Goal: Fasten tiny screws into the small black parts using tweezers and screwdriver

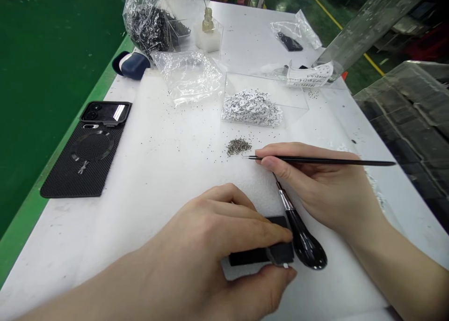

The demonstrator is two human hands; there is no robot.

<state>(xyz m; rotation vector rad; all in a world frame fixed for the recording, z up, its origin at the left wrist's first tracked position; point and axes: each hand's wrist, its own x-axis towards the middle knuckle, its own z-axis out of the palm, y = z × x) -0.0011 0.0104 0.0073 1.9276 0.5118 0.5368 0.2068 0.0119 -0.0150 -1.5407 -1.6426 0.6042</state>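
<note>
A: Nearest, what do we record?
B: We find the left hand [219, 234] with its grip clamped on a black block [249, 257] — a small white piece [286, 265] shows at its edge. A black-handled tool [307, 241] lies beside it, unheld.
A: Beyond?
B: The right hand [326, 190] pinches a slim black stick [343, 161], tip near a heap of metal bits [239, 146].
A: Progress?
B: We judge it part-way — the heap and, farther off, white pieces [250, 106] in a clear tray [226, 84] are left; finished pieces we cannot confirm.

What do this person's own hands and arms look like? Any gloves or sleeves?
The left hand and right hand are both bare: no gloves, and no rings, watch or bracelet in view. The forearms show no sleeves either.
</note>
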